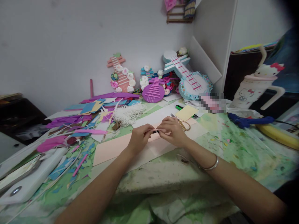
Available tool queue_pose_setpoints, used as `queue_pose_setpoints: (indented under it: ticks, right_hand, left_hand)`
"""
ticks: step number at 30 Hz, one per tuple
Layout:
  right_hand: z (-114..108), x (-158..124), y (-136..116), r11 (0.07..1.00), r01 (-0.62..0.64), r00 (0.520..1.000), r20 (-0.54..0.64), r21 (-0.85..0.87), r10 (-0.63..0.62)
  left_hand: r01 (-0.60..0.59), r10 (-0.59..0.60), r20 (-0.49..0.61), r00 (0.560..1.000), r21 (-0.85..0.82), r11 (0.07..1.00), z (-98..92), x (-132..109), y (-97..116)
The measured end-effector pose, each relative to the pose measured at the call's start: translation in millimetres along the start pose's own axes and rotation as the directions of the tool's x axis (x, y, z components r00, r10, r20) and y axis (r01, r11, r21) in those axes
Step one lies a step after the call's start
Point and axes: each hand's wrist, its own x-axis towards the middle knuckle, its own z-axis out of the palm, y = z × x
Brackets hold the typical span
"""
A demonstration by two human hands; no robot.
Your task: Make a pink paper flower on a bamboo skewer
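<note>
- One small pale piece [155, 128]: located between both hands, above the peach sheet [109, 149].
- Left hand [140, 136]: fingers clamped on the pale piece.
- Right hand [173, 132]: fingers clamped on the same piece, opposite side.
- Gold-handled scissors [186, 125]: just beyond the right hand, near the yellow paper [186, 113].
- White string [129, 113]: heaped on the bench [221, 152], beyond the left hand.
- Purple instrument model [149, 95]: upright, toward the wall [70, 40].
</note>
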Motion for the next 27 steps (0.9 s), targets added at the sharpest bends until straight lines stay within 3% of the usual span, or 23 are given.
queue_pose_setpoints:
  ticks: [7,11,15,19,23,27]
  right_hand:
    - [0.0,1.0,1.6,0.997,-0.075,0.997,-0.012,0.029,0.076]
    - [-6.8,1.8,3.2,0.968,-0.139,0.988,0.091,0.21,0.122]
    - [-16.8,2.9,7.5,0.771,-0.334,0.933,0.308,0.542,0.188]
    - [-16.2,2.1,12.2,0.607,-0.474,0.868,0.453,0.638,0.203]
    - [-9.4,0.8,13.6,0.579,-0.494,0.861,0.459,0.649,0.22]
    - [-7.7,0.7,13.4,0.625,-0.47,0.871,0.444,0.623,0.212]
  left_hand:
    - [0.074,-0.075,-0.013,0.997,-0.074,0.994,0.1,0.0,0.0]
    - [0.122,-0.118,0.034,0.992,-0.165,0.979,-0.7,1.4,-0.4]
    - [0.162,-0.147,0.086,0.985,-0.198,0.967,-3.3,2.8,-0.1]
    - [0.174,-0.14,0.16,0.977,-0.218,0.96,-4.5,2.3,1.0]
    - [0.155,-0.113,0.185,0.976,-0.228,0.961,-3.2,1.3,0.2]
    - [0.144,-0.102,0.187,0.977,-0.224,0.964,-2.0,1.3,-0.4]
